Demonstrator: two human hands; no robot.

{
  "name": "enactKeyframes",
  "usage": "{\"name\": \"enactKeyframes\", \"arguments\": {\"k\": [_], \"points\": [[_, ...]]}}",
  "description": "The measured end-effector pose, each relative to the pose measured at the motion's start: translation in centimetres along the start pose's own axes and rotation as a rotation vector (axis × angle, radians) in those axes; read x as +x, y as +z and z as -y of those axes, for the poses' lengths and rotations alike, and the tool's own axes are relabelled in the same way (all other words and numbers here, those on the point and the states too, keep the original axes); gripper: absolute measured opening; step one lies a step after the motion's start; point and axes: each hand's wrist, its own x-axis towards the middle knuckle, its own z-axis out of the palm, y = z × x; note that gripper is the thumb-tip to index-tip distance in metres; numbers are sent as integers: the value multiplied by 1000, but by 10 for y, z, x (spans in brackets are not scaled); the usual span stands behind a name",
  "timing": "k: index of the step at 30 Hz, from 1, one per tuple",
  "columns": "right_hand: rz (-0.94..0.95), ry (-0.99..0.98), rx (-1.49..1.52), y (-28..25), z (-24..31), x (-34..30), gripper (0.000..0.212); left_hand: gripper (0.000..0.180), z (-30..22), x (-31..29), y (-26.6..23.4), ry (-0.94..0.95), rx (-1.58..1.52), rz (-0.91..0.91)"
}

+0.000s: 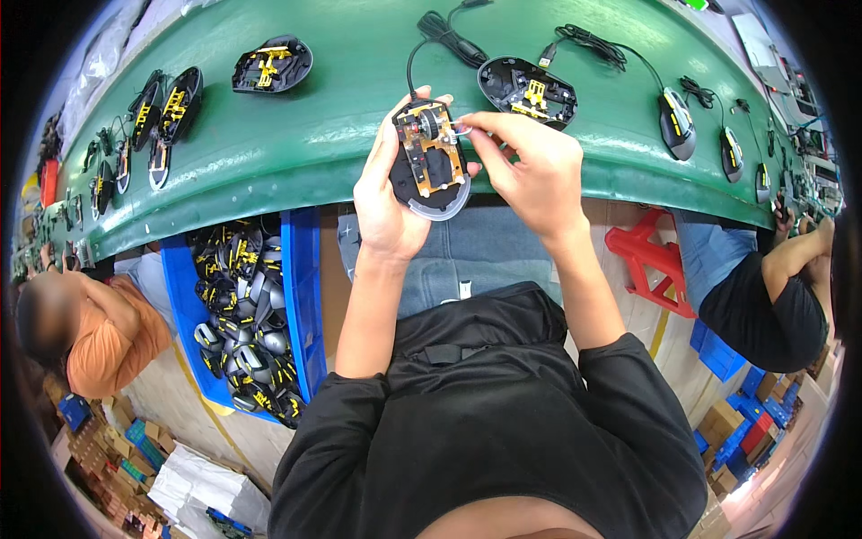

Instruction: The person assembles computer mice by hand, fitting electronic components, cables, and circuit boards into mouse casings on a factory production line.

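Note:
My left hand (388, 202) cradles an uncovered computer mouse (437, 168) at the near edge of the green work surface. Its orange circuit board, scroll wheel and dark base show, and its black cable (412, 67) runs up toward a coiled bundle. At the mouse's upper right, my right hand (536, 166) pinches a thin pale wire (461, 128) between thumb and forefinger. Just beyond that hand lies a black mouse shell (528, 88) with yellow parts inside, partly covered by my fingers. Another such shell (272, 65) rests farther left.
A blue bin (310, 296) full of mouse shells stands below the table on my left. Closed mice with cables (676, 126) lie along the green table (359, 54) to the right. One person (117, 332) sits at left, another (763, 296) at right beside a red stool (651, 256).

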Motion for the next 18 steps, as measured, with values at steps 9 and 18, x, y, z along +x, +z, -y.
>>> {"name": "enactKeyframes", "arguments": {"k": [9,18], "points": [[-108,658,781,20,18,-1,18,45,-1,0,2,56,96,-61],[-386,193,259,41,34,-12,11,47,7,0,3,134,241,-95]]}}
